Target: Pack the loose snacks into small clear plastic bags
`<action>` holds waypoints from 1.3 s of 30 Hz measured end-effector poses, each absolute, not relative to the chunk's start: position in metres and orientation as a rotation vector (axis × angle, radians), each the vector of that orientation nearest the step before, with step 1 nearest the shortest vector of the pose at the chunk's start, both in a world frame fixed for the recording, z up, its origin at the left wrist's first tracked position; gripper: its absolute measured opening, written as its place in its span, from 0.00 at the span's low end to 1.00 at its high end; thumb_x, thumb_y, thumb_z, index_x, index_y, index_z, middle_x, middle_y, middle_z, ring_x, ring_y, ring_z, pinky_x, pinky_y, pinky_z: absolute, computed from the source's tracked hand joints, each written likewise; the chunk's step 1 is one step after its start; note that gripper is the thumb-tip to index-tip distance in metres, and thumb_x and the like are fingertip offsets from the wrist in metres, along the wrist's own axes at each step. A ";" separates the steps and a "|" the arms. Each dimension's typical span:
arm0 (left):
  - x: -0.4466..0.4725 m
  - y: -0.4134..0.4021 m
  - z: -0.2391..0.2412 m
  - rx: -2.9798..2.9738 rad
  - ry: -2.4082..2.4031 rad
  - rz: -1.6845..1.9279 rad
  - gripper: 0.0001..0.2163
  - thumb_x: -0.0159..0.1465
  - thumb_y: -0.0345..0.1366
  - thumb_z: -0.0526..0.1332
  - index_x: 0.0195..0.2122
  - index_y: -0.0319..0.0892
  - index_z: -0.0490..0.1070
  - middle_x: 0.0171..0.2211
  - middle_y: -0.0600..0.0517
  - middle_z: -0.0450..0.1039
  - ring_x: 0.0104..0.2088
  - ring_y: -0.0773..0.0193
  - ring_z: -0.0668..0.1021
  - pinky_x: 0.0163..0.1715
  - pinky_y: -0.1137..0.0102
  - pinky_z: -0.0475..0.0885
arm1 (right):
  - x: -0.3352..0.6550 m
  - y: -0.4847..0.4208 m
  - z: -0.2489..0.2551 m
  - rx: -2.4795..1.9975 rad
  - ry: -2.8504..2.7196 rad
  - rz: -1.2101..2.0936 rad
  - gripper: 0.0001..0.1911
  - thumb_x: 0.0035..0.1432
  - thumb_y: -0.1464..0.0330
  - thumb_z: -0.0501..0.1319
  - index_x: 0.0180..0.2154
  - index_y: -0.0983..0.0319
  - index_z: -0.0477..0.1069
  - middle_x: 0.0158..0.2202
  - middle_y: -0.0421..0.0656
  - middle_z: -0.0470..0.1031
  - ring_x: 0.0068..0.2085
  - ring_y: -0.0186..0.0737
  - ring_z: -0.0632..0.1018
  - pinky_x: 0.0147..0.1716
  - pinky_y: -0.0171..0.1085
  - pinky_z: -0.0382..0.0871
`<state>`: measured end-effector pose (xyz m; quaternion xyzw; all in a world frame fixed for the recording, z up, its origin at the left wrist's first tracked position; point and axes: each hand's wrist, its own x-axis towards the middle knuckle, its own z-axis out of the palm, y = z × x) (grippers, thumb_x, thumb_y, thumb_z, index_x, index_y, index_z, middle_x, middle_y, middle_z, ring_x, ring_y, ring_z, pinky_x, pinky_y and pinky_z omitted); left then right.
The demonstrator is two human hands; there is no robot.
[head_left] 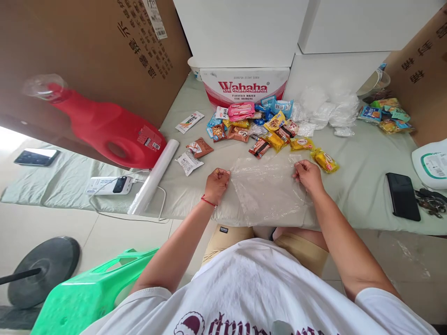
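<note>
A clear plastic bag [267, 193] lies spread out flat near the front edge of the table. My left hand [217, 184] pinches its upper left corner, fingers closed. At the opposite upper corner, my right hand [308, 176] grips the film between thumb and fingers. Just beyond the bag is a pile of small wrapped snacks, with a pink packet [240, 110] near the top. A yellow packet [324, 160] rests close to my right hand. To the left of the pile lie a brown packet [201, 147] and a white packet [189, 163].
Behind the snacks stands a Wahaha carton [244, 86], with crumpled clear bags [326, 109] to its right. A red jug [115, 132], plastic roll [155, 177] and power bank [109, 185] are at left. A black phone [403, 196] and keys [432, 203] lie at right. A green stool [87, 291] stands below.
</note>
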<state>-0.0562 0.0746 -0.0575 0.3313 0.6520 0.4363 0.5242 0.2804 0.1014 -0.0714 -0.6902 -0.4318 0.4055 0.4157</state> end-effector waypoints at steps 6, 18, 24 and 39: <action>-0.044 0.081 -0.044 1.267 1.941 1.325 0.04 0.65 0.35 0.61 0.38 0.44 0.67 0.34 0.52 0.71 0.33 0.65 0.74 0.38 0.70 0.70 | 0.283 0.099 -0.078 -1.870 -1.175 0.867 0.15 0.60 0.54 0.61 0.34 0.59 0.73 0.20 0.37 0.72 0.21 0.36 0.73 0.25 0.36 0.68; -0.002 0.028 -0.078 2.474 1.450 0.275 0.28 0.73 0.49 0.51 0.73 0.49 0.57 0.76 0.39 0.48 0.75 0.40 0.54 0.69 0.35 0.45 | 0.316 0.127 -0.054 -1.973 -1.455 0.502 0.14 0.59 0.57 0.60 0.35 0.60 0.76 0.26 0.42 0.74 0.28 0.41 0.73 0.39 0.43 0.71; -0.016 0.018 -0.054 2.399 1.526 0.540 0.27 0.74 0.46 0.50 0.70 0.40 0.61 0.72 0.34 0.57 0.74 0.42 0.56 0.70 0.38 0.47 | 0.302 0.090 -0.012 -1.811 -1.462 -0.017 0.14 0.64 0.62 0.57 0.45 0.60 0.76 0.49 0.51 0.73 0.42 0.47 0.77 0.48 0.49 0.75; -0.019 0.101 -0.081 2.455 1.489 0.334 0.26 0.75 0.46 0.46 0.72 0.47 0.59 0.75 0.42 0.53 0.74 0.50 0.59 0.72 0.40 0.39 | 0.329 -0.042 -0.085 -1.871 -1.816 0.312 0.25 0.68 0.52 0.55 0.60 0.56 0.71 0.65 0.54 0.70 0.67 0.63 0.67 0.65 0.69 0.58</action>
